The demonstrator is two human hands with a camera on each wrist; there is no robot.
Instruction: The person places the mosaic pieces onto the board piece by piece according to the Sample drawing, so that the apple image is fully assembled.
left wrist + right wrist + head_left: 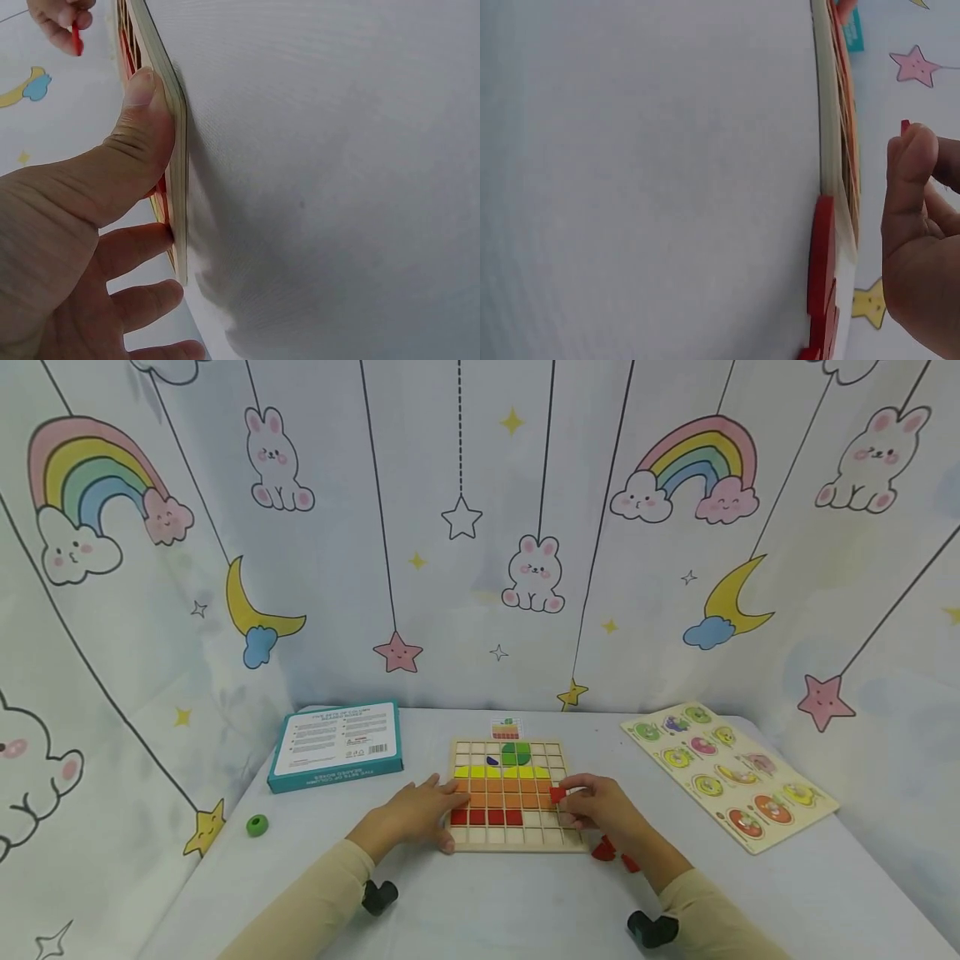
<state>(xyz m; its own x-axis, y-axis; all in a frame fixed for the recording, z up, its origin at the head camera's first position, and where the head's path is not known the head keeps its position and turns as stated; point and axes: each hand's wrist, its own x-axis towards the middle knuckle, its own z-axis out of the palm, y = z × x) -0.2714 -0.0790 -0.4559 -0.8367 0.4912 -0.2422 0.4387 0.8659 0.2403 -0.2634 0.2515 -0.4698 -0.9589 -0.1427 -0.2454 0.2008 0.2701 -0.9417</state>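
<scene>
A wooden grid board (517, 850) lies on the table, its cells partly filled with green, blue, yellow, orange and red pieces. Along its left edge rests my left hand (420, 810), fingers spread; in the left wrist view the thumb (142, 112) lies against the board's rim. My right hand (603, 806) pinches a small red square tile (557, 794) between thumb and fingertips, over the board's right side. Only a sliver of this tile (905, 126) shows in the right wrist view. Several loose red pieces (603, 850) lie beside the board's front right corner.
A small pattern card (507, 728) lies behind the board. At the left are a teal and white box (337, 747) and a green bead-like ring (257, 825). A wooden fruit puzzle board (727, 768) lies at the right. A printed curtain (450, 602) closes off the back.
</scene>
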